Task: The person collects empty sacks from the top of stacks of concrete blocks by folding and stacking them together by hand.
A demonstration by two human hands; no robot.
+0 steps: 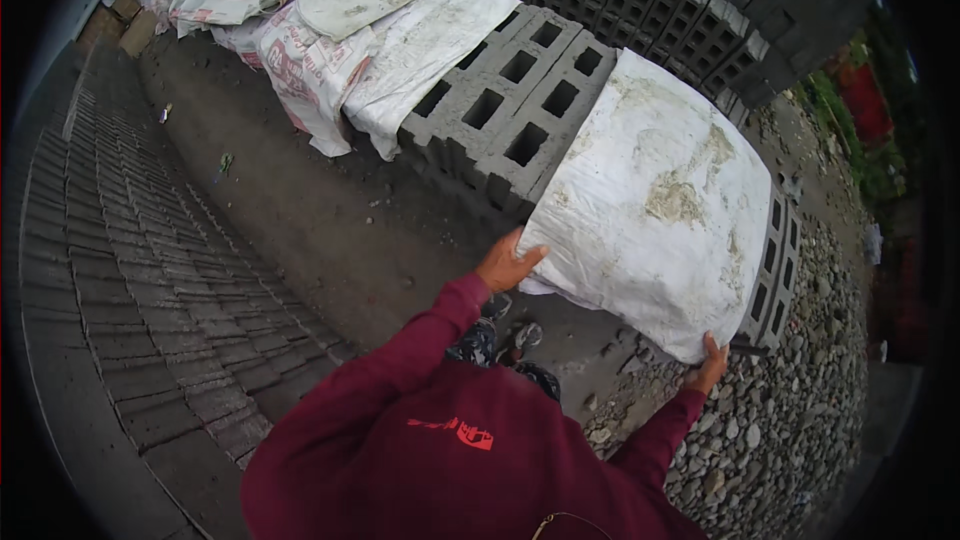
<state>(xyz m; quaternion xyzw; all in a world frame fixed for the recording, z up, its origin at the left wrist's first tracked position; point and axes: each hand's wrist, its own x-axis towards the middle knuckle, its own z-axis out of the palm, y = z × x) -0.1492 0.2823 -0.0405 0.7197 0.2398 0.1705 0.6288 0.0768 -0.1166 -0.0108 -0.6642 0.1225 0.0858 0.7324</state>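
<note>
One long stack of gray hollow blocks [521,104] runs from far left to right; one stained white sheet [640,210] covers its right part; one left hand [508,262] pinches the sheet's near left corner; one right hand [710,366] clasps its near right corner.

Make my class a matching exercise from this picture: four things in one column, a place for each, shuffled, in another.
Things
1. Large, stained white sheet
2. Person's left hand
3. Person's right hand
4. Loose grey stones

Places
A. At the sheet's near right corner
B. Spread across the lower right
C. Draped over grey, hollow concrete blocks
D. At the sheet's near left corner

Pairs: 1-C; 2-D; 3-A; 4-B
</note>
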